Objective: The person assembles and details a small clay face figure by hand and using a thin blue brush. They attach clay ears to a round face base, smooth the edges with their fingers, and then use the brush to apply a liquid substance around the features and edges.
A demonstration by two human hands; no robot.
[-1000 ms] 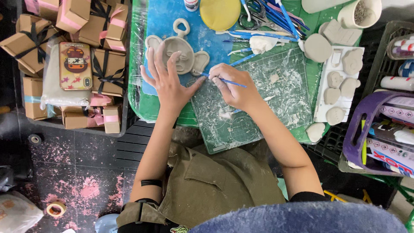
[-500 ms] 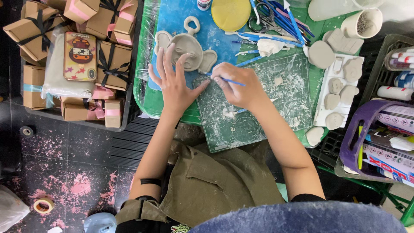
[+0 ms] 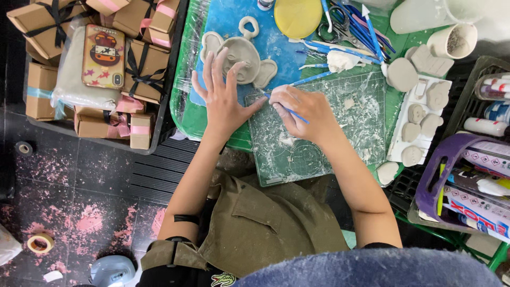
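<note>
— Where are the hands?
— Left hand (image 3: 226, 98) lies flat, fingers spread, pinning the clay elephant face (image 3: 240, 57) just beyond the cutting mat (image 3: 340, 133). Right hand (image 3: 305, 111) pinches a blue modelling tool (image 3: 291, 112) over the mat's near-left corner.
— Advice?
— Probably light, short strokes, clay held steady.

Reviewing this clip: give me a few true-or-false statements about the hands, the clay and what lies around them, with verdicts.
1. The right hand holds a thin blue tool. True.
2. The left hand lies flat, fingers spread, beside the grey clay animal face. True.
3. The green cutting mat is spotless. False: it is smeared with white clay residue.
4. A phone in a picture case lies on the wrapped bundle among brown gift boxes. True.
5. The white tray on the person's right is empty. False: it holds small clay pieces.
</note>
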